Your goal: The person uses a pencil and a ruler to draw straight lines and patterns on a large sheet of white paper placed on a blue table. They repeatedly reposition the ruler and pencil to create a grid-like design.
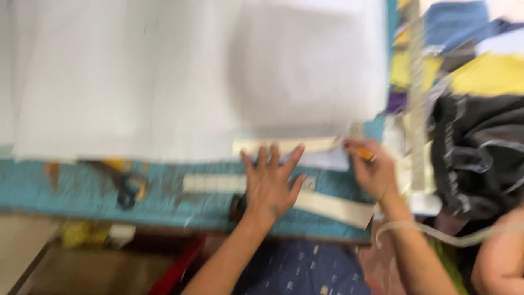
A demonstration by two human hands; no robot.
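Head view, much blurred by motion. Nearest, below the desk's edge, sits dark blue patterned cloth [305,270], and a pale measuring tape [436,234] loops across the right forearm. On the teal desk [65,191] the left hand [270,186] lies flat, fingers spread, pressing down on pale paper strips [333,206] that run out to its right. Just beside it, the right hand [374,169] is closed around a small orange marker [364,154], its tip at the near edge of the large white cloth [191,76]. To the left, scissors with yellow handles [128,186] lie on the desk. Farther off, the white cloth covers most of the desk. At the right lie a black garment [480,153] and, beyond it, yellow and blue fabric pieces [486,74].
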